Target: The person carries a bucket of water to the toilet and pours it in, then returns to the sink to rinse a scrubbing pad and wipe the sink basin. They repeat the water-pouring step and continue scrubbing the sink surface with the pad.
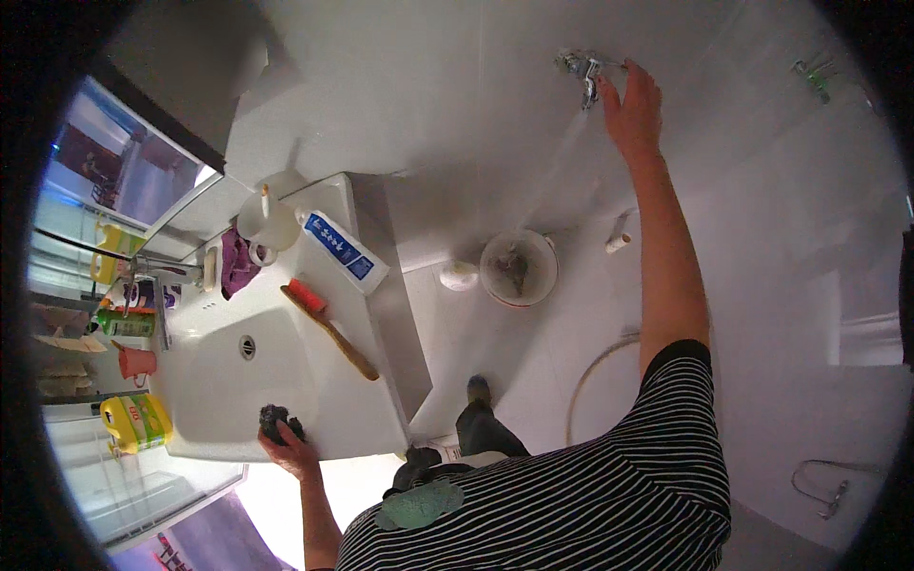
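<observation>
My left hand (291, 450) grips a dark, bunched-up scrubber or cloth (275, 422) over the near edge of the white sink (214, 385). At the wall, my right hand (634, 107) is raised beside the lever of a chrome tap (588, 77), fingers apart; whether the fingertips touch the lever cannot be told. Water runs from the spout towards a white bucket (540, 289) on the floor, which has something dark grey inside. A wooden-handled brush (335, 332) with red bristles lies across the sink's rim, near a white and blue tube or bottle (346, 251).
A yellow jug (136, 422), a pink cup (136, 362) and a green bottle (125, 323) stand behind the sink. A purple cloth (238, 263) lies by a whitish container (268, 221). A hose (593, 371) curves over the floor at right, near my foot (479, 390).
</observation>
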A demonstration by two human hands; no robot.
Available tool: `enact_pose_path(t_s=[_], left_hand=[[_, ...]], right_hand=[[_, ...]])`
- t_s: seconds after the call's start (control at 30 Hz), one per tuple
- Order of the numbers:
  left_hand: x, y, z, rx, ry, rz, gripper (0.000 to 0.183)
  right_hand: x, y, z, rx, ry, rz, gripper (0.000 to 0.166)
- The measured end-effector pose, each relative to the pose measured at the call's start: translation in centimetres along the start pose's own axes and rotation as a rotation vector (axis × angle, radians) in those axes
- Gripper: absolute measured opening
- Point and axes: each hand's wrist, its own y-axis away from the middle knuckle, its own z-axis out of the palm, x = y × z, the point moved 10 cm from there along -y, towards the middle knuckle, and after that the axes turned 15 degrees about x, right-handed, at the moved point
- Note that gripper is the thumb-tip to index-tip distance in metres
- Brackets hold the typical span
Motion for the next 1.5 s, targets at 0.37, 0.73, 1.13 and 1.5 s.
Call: enact_pose_path(t_s=[0.37, 0.73, 1.13, 1.5], left_hand=[[-1.0, -0.1, 0.4, 0.038, 0.047, -0.008, 0.032], [-0.3, -0.2, 1.6, -0.020, 0.040, -0.016, 0.031], [-5.6, -2.2, 4.1, -0.050, 0.046, -0.072, 0.029], [-9.5, -3.5, -1.2, -0.026, -0.147, -0.124, 0.029]], right_hand=[[-0.3, -2.7, -0.1, -0.208, 0.363, 0.129, 0.048], [-1.0, -0.5, -2.7, 0.016, 0.088, 0.169, 0.038], [19.1, 74.2, 1.5, -0.681, -0.216, 1.196, 0.017], [14.6, 93.0, 5.1, -0.183, -0.213, 2.421, 0.013]])
